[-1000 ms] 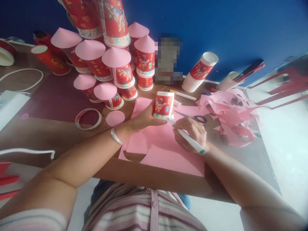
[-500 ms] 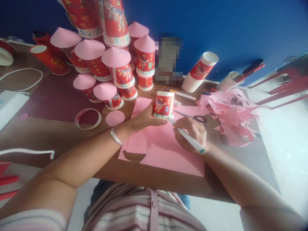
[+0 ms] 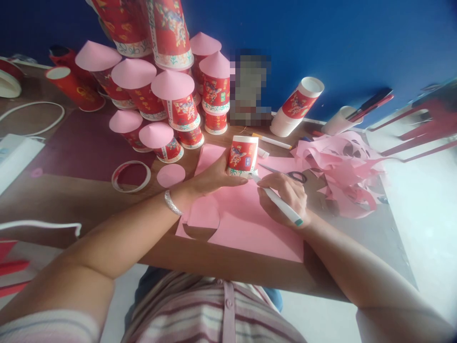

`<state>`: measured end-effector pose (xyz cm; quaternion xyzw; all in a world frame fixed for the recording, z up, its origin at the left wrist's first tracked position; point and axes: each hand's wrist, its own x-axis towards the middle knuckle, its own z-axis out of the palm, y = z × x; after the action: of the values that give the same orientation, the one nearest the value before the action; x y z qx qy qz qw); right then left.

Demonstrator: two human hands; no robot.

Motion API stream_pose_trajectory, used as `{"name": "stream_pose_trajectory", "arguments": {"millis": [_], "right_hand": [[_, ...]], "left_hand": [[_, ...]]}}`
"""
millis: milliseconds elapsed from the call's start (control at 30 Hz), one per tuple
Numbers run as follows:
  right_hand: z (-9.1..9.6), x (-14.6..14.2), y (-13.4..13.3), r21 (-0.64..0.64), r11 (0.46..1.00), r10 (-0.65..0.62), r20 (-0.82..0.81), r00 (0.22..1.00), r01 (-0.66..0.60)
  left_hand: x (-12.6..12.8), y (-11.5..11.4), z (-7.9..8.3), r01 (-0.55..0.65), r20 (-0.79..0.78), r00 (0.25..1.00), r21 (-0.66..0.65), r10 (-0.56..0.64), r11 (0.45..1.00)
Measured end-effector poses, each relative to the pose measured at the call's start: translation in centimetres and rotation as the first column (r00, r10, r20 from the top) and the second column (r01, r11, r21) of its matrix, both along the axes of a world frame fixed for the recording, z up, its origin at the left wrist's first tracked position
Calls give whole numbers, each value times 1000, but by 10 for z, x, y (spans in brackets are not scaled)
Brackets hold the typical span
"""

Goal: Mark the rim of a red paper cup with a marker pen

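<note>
A red and white paper cup (image 3: 243, 155) with a printed figure is gripped in my left hand (image 3: 221, 174), its thumb along the base. Green marks run around the cup's white lower band. My right hand (image 3: 283, 197) is closed on a white marker (image 3: 282, 206) with a green end cap. The marker's tip is at the lower right of the cup's band; whether it touches cannot be told. Both hands are above pink paper (image 3: 246, 219) with a round cut-out at its left. Scissors (image 3: 297, 176) lie partly behind my right hand.
Decorated cups with pink cone tops (image 3: 173, 85) stand in stacks at the back left. A tape roll (image 3: 131, 176) and a pink paper disc (image 3: 171, 176) lie left of my hand. Curled pink scraps (image 3: 342, 166), stacked white cups (image 3: 286, 123) and a pen cup (image 3: 339, 119) are right.
Almost nothing differs. The marker in my right hand has shifted very slightly at the cup's lower band, while my left hand keeps the cup in place.
</note>
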<state>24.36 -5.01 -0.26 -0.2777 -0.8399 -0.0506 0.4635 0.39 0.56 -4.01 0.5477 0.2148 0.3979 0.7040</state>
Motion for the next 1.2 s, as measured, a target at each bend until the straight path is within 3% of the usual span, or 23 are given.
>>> {"name": "stream_pose_trajectory", "arguments": {"millis": [433, 1200], "right_hand": [[-1, -1, -4, -37, 999, -3, 7, 1000, 4], [0, -2, -2, -18, 1000, 5, 13, 1000, -5]], "left_hand": [[0, 2, -5, -17, 0, 1000, 18, 17, 1000], [0, -1, 3, -19, -43, 999, 21, 19, 1000]]}}
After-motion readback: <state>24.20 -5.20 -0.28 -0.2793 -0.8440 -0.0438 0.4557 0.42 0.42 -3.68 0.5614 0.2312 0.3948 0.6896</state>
